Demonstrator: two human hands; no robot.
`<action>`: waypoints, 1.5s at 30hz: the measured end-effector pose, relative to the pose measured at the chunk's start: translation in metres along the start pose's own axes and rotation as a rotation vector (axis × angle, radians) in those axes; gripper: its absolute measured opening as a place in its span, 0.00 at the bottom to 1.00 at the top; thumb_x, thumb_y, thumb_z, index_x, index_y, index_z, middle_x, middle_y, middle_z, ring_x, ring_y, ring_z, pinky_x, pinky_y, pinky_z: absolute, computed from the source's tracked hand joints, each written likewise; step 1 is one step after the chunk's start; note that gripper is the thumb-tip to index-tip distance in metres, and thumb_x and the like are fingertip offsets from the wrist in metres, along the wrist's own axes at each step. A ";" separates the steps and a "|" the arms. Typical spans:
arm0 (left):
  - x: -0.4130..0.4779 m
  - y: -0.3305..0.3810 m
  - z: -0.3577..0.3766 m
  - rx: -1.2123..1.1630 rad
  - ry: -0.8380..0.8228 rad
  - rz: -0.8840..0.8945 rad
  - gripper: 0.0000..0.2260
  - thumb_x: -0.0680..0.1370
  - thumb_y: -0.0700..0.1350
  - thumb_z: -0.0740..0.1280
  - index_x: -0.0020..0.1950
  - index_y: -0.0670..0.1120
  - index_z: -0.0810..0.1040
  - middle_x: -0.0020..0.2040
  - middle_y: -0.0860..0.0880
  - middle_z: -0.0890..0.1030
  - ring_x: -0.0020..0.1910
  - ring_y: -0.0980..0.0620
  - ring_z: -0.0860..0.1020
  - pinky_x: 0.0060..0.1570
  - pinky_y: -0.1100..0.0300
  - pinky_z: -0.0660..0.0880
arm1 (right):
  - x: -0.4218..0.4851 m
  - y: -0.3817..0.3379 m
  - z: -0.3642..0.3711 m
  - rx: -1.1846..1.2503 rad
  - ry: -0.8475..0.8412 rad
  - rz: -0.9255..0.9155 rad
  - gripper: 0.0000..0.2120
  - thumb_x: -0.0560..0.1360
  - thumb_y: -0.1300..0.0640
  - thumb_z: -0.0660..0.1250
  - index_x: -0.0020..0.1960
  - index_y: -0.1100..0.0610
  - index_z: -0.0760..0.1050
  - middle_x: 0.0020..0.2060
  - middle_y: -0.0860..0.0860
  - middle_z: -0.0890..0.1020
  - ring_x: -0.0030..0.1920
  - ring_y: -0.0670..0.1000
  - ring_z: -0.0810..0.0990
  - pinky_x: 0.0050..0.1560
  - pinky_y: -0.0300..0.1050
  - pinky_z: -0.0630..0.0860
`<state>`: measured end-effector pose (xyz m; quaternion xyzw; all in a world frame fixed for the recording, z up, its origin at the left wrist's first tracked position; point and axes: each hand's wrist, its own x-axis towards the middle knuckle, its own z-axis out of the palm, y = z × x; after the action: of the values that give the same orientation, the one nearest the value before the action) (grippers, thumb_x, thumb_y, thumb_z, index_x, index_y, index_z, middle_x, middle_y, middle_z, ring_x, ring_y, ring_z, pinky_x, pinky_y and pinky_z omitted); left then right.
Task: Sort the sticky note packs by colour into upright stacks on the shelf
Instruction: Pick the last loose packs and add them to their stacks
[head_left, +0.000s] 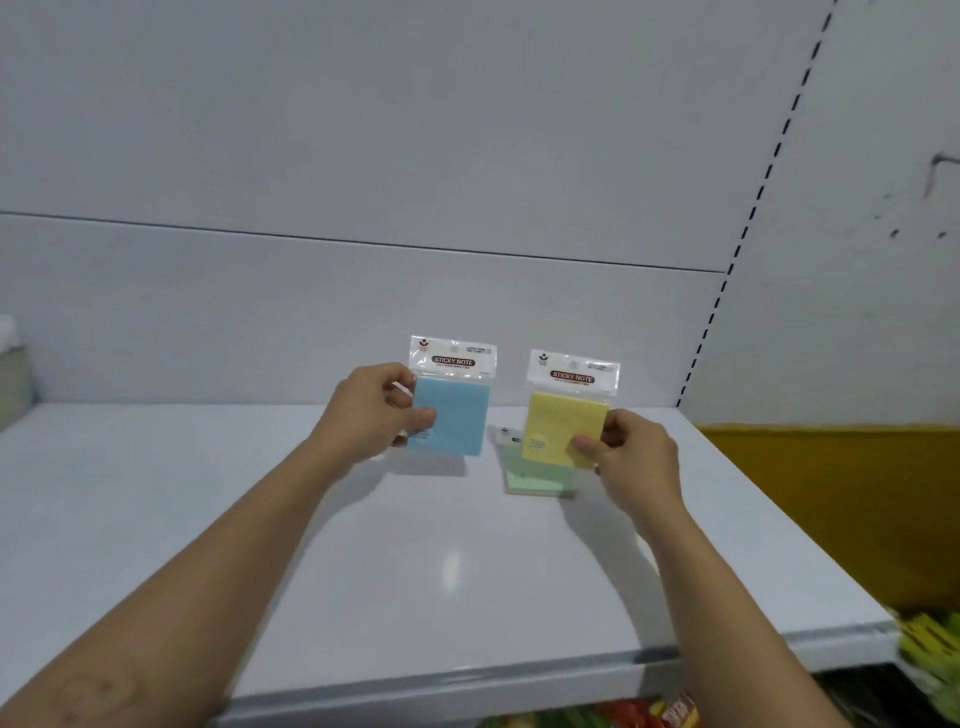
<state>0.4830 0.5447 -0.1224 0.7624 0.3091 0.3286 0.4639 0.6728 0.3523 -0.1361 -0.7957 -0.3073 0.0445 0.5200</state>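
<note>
Head view is showing two sticky note packs in clear sleeves with white header cards: a blue pack and a yellow pack, both being held upright over the white shelf. The left grip is pinching the blue pack's left edge, thumb in front. The right grip is pinching the yellow pack's lower right corner. A green pack is lying flat on the shelf, partly hidden behind the yellow one, before a grey back panel.
</note>
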 end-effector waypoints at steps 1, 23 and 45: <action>0.000 0.003 -0.005 0.007 0.009 -0.002 0.10 0.68 0.35 0.76 0.44 0.41 0.77 0.29 0.50 0.73 0.35 0.49 0.79 0.37 0.54 0.81 | 0.003 -0.007 0.001 0.019 -0.006 -0.016 0.05 0.70 0.61 0.74 0.44 0.53 0.80 0.39 0.48 0.83 0.42 0.51 0.82 0.48 0.52 0.80; -0.064 -0.010 -0.198 0.068 0.316 -0.034 0.12 0.67 0.33 0.76 0.41 0.42 0.75 0.33 0.46 0.73 0.37 0.46 0.79 0.37 0.50 0.82 | -0.028 -0.147 0.131 0.160 -0.268 -0.265 0.06 0.70 0.61 0.73 0.43 0.51 0.79 0.41 0.51 0.84 0.44 0.56 0.82 0.47 0.57 0.81; -0.208 -0.099 -0.459 0.216 0.624 -0.156 0.14 0.68 0.38 0.77 0.50 0.43 0.77 0.43 0.44 0.82 0.42 0.45 0.81 0.38 0.53 0.79 | -0.180 -0.291 0.327 0.123 -0.459 -0.376 0.04 0.70 0.61 0.73 0.43 0.54 0.80 0.37 0.52 0.83 0.34 0.52 0.79 0.39 0.49 0.79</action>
<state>-0.0181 0.6517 -0.0949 0.6440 0.5263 0.4750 0.2874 0.2712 0.5965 -0.0807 -0.6610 -0.5553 0.1448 0.4835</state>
